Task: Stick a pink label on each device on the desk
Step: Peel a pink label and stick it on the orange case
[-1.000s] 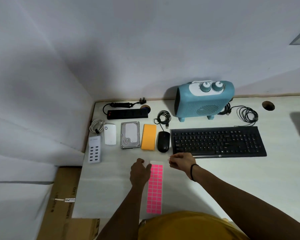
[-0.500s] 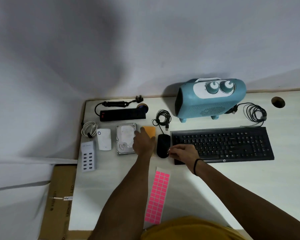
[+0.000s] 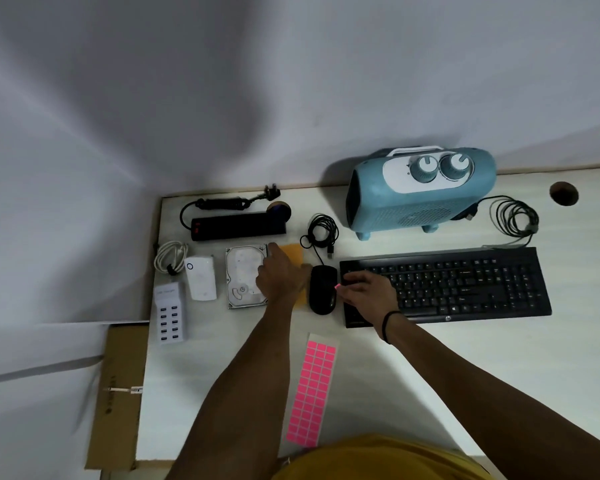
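Nearest the person, a strip of a yellow shirt (image 3: 378,459) filled the bottom edge, and both bare forearms reached out from it over a pale, whitish desk (image 3: 465,375). Between the arms lay the sheet of pink labels (image 3: 313,389), flat on the desk and slightly tilted, well short of the devices. Off the desk's left edge a brown cardboard box (image 3: 118,393) stood against it.

Further out, the left hand (image 3: 281,277) lay spread, palm down, over the orange device (image 3: 293,258), fingers loosely splayed and reaching onto the edge of the bare hard drive (image 3: 243,277) beside it; whether it gripped anything I could not tell. The right hand (image 3: 368,292), a dark band at the wrist, hovered at the near left corner of the black keyboard (image 3: 465,282), fingertips pinched narrow on a single pink label (image 3: 337,287) held just beside the black mouse (image 3: 323,289).

To the left sat a white plug-in unit (image 3: 201,278), a white multi-port charger (image 3: 170,311) and a coiled white cable (image 3: 170,256).

Beyond them ran a black power strip (image 3: 238,225) with its plug, the mouse's coiled cord (image 3: 321,230), and a blue fan heater (image 3: 420,192) with two dials, its black cable (image 3: 515,216) looped to the right. A round cable hole (image 3: 563,192) pierced the desk near the back. Plain grey-white walls (image 3: 222,81) met in a corner behind the desk.
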### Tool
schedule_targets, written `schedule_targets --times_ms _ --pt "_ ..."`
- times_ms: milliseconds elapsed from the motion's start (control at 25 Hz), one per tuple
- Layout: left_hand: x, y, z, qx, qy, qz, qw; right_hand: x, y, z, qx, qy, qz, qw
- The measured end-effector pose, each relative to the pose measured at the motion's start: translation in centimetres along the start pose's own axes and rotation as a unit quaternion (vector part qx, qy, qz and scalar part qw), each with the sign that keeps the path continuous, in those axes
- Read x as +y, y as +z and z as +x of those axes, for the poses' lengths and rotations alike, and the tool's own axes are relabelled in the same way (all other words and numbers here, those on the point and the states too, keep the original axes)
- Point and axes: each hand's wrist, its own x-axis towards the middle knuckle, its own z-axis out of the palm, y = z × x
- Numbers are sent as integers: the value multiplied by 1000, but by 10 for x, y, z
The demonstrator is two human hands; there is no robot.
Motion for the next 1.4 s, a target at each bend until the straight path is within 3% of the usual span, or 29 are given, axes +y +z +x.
schedule_targets --times_ms 120,160,240,320,400,480,680,920,1160,1320,1400 --pt "-4 -23 -6 -27 -28 -216 976 -16 -2 -6 -6 -20 26 999" --pt "-7 -31 -9 -72 -44 -341 936 -24 -2 -10 -8 -36 31 999" --pt "-12 -47 -29 -202 -66 -537 816 -41 -3 -22 -24 -77 46 996" --pt "-14 -57 -52 -290 -73 -621 724 -60 -5 -36 -49 -125 52 990" --pt "-13 -63 -75 -336 -69 -663 666 -78 -10 -54 -64 -165 44 983" --pt "-12 -68 -92 -356 -59 -683 635 -90 -14 -68 -81 -189 40 978" --pt "-6 -81 -128 -360 -13 -690 628 -98 -15 -103 -102 -207 40 972" --pt "-2 -90 -149 -340 20 -720 605 -97 -9 -135 -9 -160 26 987" --pt "1 -90 -157 -321 27 -720 614 -96 -6 -147 56 -163 -20 985" --pt "-2 -92 -161 -313 20 -740 595 -104 -7 -149 81 -164 -68 981" --pt "-5 -95 -157 -306 30 -733 607 -106 -10 -150 85 -169 -101 977"
